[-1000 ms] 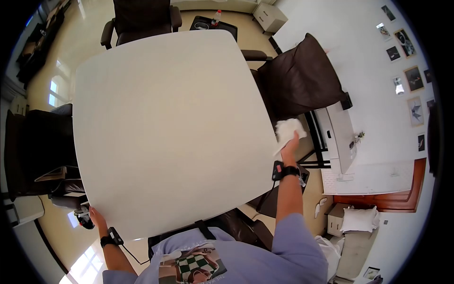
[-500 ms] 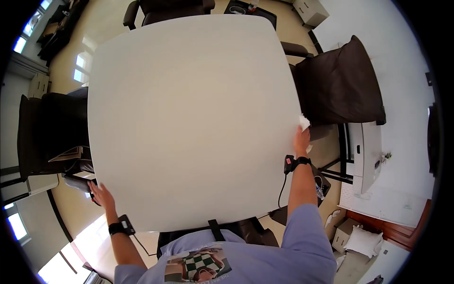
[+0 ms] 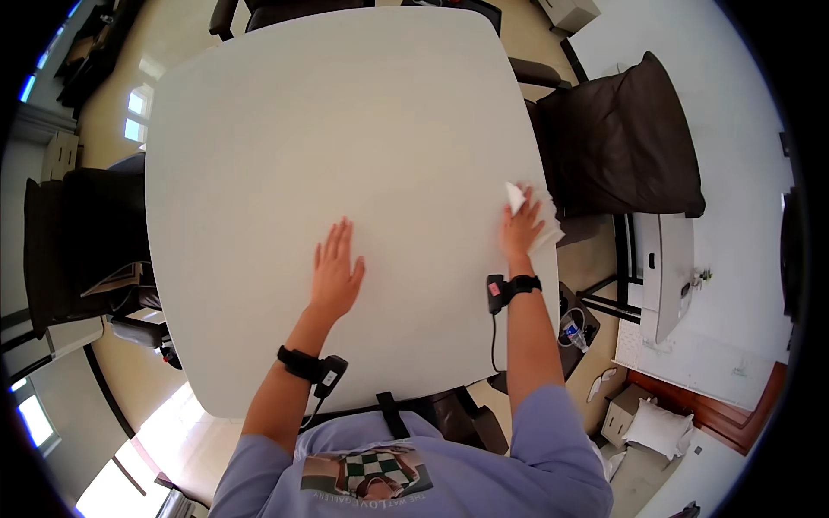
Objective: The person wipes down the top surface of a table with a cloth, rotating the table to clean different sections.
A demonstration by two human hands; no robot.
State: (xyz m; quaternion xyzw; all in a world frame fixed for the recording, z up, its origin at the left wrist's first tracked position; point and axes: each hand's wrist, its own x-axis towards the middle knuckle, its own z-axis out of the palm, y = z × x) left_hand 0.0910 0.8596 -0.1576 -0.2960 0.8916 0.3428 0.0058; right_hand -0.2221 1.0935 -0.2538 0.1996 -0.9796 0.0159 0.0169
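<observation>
White cloth [image 3: 548, 230] is at the table's [image 3: 268, 147] 3 o'clock edge, partly under the right hand [image 3: 520, 226], fingers spread. Left hand [image 3: 335, 274] looks flat and empty, near centre. Probably a pressing-down step; next move calls for steady palm contact, imo.

Curved lettering [image 3: 367, 499] beneath the printed picture [image 3: 366, 474] on the wearer's purple shirt [image 3: 479, 469] includes the capitals "THE", "LOVE" and "GALLERY"; the word following "THE" is uncertain. The red label [image 3: 495, 289] on the right wrist's black device and the pale label [image 3: 329, 378] on the left's are too small to read.
</observation>
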